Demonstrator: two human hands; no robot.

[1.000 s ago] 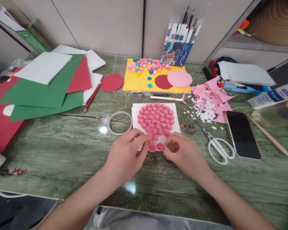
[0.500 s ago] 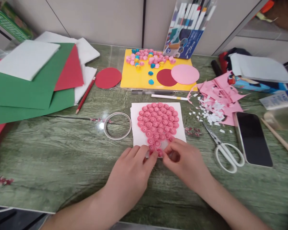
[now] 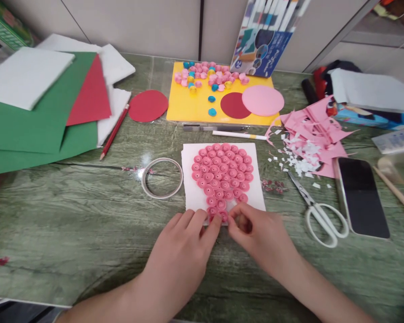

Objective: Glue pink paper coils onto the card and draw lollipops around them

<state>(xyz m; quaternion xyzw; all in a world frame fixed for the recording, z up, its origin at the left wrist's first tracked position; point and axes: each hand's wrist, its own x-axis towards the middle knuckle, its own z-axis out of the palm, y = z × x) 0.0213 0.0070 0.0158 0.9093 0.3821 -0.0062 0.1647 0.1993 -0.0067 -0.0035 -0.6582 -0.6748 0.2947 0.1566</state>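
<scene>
Coiled pink paper rosettes cover much of a square white board, with a narrower group running down to its near edge. At that edge my left hand has its fingers curled, its thumb and fingertips pressed around the lowest rosette. Just right of this rosette, my right hand has thumb and forefinger pinched together at the board's edge. Whatever lies between those right fingertips is hidden. A roll of double-sided tape rests left of the board.
White-handled scissors and a phone lie at right, near pink paper scraps. Behind the board are a pen, a white stick and a yellow sheet bearing small paper flowers. Green sheets and a red pencil lie left.
My right hand has drawn back slightly from the board, uncovering a rosette near its forefinger. The left hand keeps its place at the lowest rosette. The camera view has shifted a little.
</scene>
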